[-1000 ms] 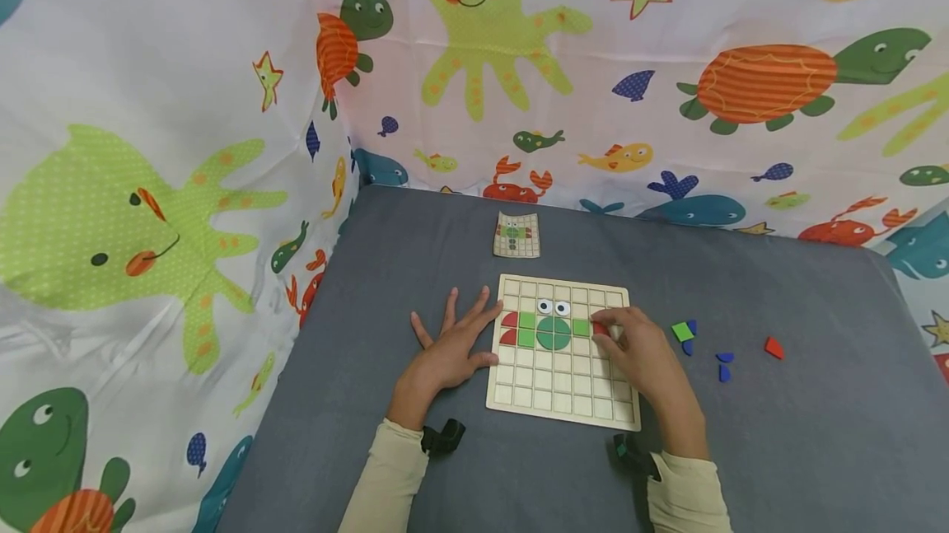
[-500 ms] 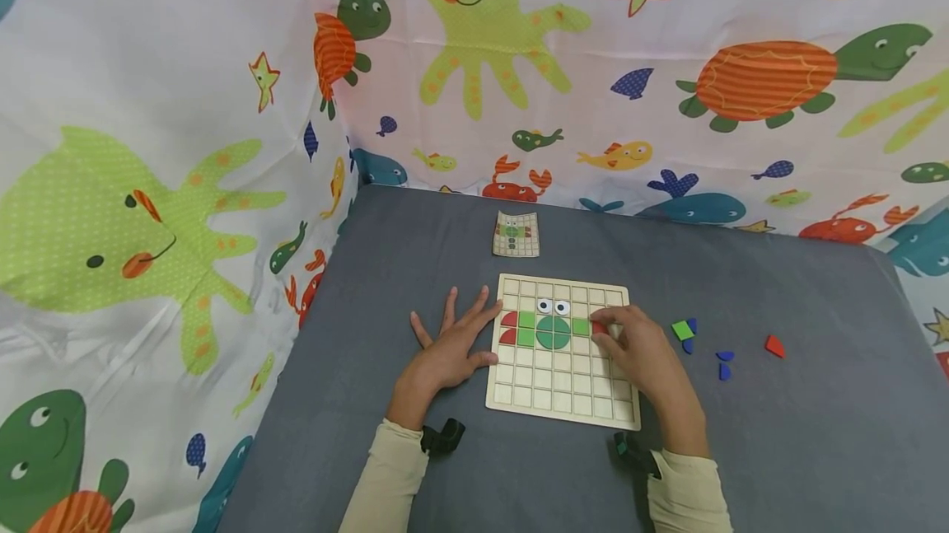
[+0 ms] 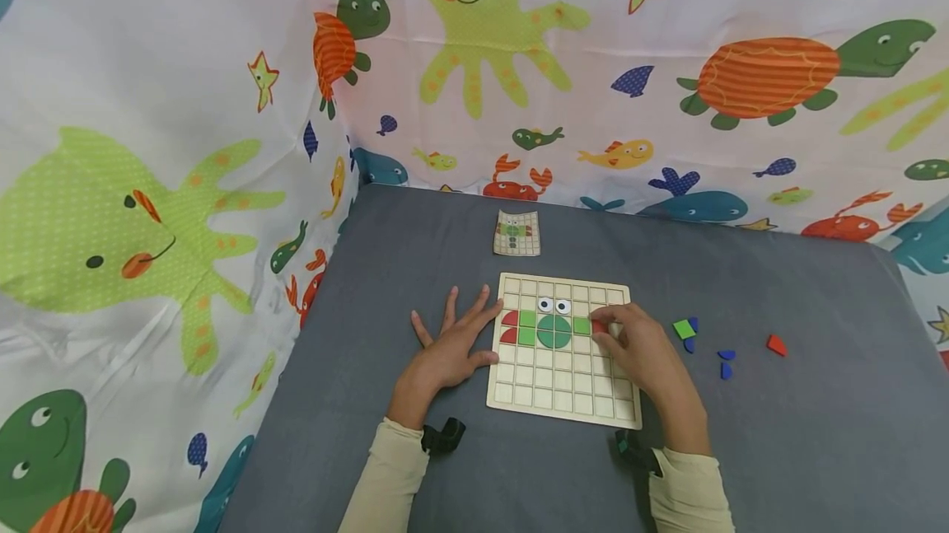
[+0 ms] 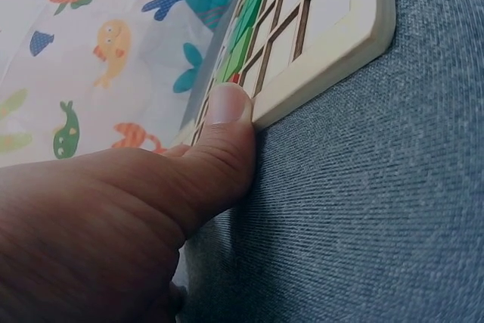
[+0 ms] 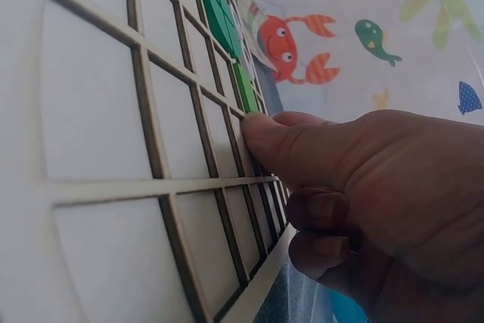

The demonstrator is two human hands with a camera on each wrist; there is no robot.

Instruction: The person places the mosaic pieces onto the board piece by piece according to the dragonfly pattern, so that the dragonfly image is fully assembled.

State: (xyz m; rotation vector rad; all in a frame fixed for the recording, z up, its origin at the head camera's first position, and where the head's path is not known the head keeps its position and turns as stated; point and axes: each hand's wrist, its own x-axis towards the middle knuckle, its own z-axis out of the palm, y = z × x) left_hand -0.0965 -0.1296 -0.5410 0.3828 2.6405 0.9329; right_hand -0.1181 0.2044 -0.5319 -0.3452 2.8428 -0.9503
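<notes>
A wooden grid board (image 3: 552, 389) lies on the grey cloth between both hands. Set in it are two eye pieces (image 3: 553, 305), a green circle (image 3: 553, 332) made of quarter pieces, light green squares (image 3: 526, 327) and red quarter pieces (image 3: 509, 318) at the left. Spread wide, my left hand (image 3: 442, 357) rests at the board's left edge; in the left wrist view its thumb (image 4: 227, 122) touches the rim. My right hand (image 3: 643, 352) pinches a red piece (image 3: 597, 327) over a cell right of another green square (image 3: 582, 326). In the right wrist view the fingers hide that piece.
A small pattern card (image 3: 516, 234) lies behind the board. To the right are a loose green square (image 3: 684, 329), several blue pieces (image 3: 726, 371) and a red piece (image 3: 776, 345). A sea-animal curtain (image 3: 460, 63) rises behind and at the left.
</notes>
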